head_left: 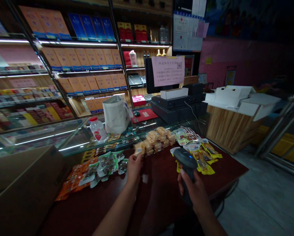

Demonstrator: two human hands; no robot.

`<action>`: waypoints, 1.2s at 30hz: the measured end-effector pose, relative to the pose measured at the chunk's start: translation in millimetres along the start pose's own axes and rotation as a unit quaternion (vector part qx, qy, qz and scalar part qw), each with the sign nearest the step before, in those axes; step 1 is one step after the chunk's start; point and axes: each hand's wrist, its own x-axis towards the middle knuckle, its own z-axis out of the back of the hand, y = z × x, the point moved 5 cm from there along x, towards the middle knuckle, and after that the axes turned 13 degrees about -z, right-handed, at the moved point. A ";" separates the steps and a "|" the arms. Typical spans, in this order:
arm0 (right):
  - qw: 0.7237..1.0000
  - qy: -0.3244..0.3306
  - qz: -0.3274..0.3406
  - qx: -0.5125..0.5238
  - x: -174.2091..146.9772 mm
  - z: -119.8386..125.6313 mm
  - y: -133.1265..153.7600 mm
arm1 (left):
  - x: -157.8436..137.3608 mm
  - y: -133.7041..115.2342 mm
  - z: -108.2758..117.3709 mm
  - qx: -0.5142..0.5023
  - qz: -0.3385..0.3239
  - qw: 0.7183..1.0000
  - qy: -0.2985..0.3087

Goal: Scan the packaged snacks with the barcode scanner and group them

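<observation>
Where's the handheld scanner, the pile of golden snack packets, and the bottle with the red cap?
Handheld scanner (186,159): head view, on its dark upper end.
Pile of golden snack packets (157,139): head view, on packets near its middle.
Red-capped bottle (98,130): head view, on its body.

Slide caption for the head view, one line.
Right hand gripping a dark grey handheld scanner, left hand at a heap of clear-wrapped golden snacks on a dark-red glossy tabletop.

Orange boxes (81,59) are lined up on shelves (78,43); a pink notice (168,72) is fixed to a monitor (149,77); white cartons (230,97) are set on a wooden cabinet (223,126).
</observation>
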 end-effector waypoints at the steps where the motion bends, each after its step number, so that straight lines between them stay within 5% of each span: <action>1: 1.000 0.007 0.005 -0.004 -1.4 -6.9 -0.7 | -13.7 -0.2 1.5 -0.044 0.021 0.999 0.006; 5: 0.999 0.031 0.000 -0.034 -5.6 -37.4 -6.3 | -79.9 -7.2 1.5 -0.257 0.117 0.959 0.016; 8: 0.998 0.047 -0.008 -0.044 -5.4 -55.4 -12.0 | -116.5 -12.5 -0.1 -0.276 0.128 0.949 0.077; 15: 0.996 0.048 -0.022 -0.074 -0.2 -59.0 -32.1 | -106.5 12.7 7.5 -0.184 0.142 0.960 0.154; 18: 0.996 0.032 -0.041 -0.073 1.1 -51.9 -40.3 | -76.5 6.0 6.3 -0.058 0.009 0.980 0.190; 21: 0.996 0.021 -0.054 -0.065 3.3 -45.8 -44.5 | -59.4 -11.4 -11.1 0.064 -0.145 0.945 0.288; 25: 0.996 -0.003 -0.054 -0.066 6.8 -35.9 -46.3 | -63.2 -17.9 -33.0 0.112 -0.140 0.891 0.416; 32: 0.995 0.017 -0.087 -0.049 0.6 -30.8 -51.5 | -85.3 -6.8 -17.9 0.174 -0.089 0.899 0.392; 36: 0.991 0.057 -0.113 -0.043 -6.2 -40.5 -50.6 | -98.2 3.6 -4.5 0.004 0.035 0.945 0.326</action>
